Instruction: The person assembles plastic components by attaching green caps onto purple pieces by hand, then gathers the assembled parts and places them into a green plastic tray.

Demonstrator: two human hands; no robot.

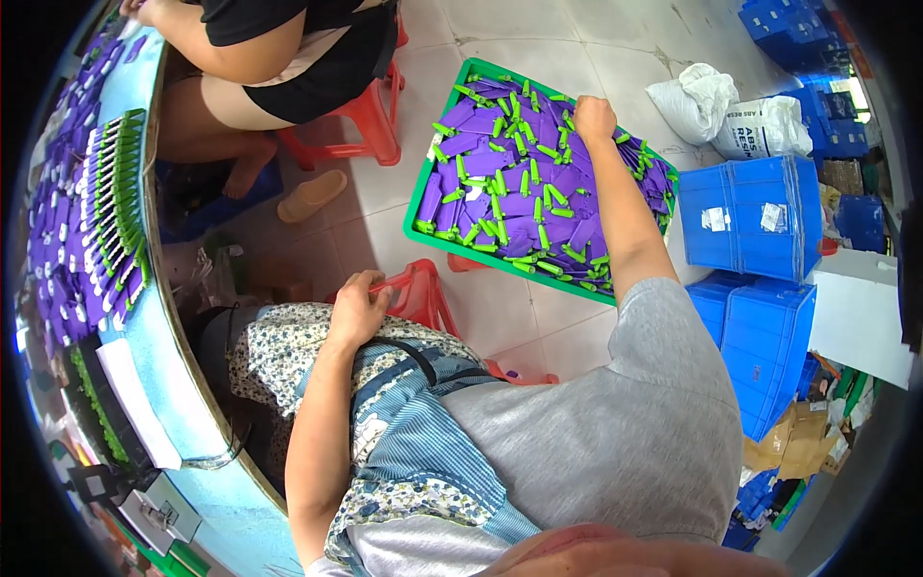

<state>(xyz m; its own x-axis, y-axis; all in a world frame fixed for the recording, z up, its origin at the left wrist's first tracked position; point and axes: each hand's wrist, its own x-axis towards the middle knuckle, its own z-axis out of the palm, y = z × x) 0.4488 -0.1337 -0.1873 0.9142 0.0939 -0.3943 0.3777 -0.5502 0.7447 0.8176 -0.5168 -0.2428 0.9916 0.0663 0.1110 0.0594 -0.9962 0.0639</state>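
My right hand is closed on the far rim of a green crate, with that arm stretched out over it. Heaped inside are flat purple pieces with bright green narrow ends. My left hand lies by my lap, above the patterned apron. Its fingers are loosely bent and apart, with no object visible in them. Right beside those fingers is the edge of a red plastic stool. The left palm is hidden.
At left, a light-blue workbench bears a row of green-ended pieces and many purple ones. Another person sits at its far end near a red stool. Blue bins and white sacks stand at right.
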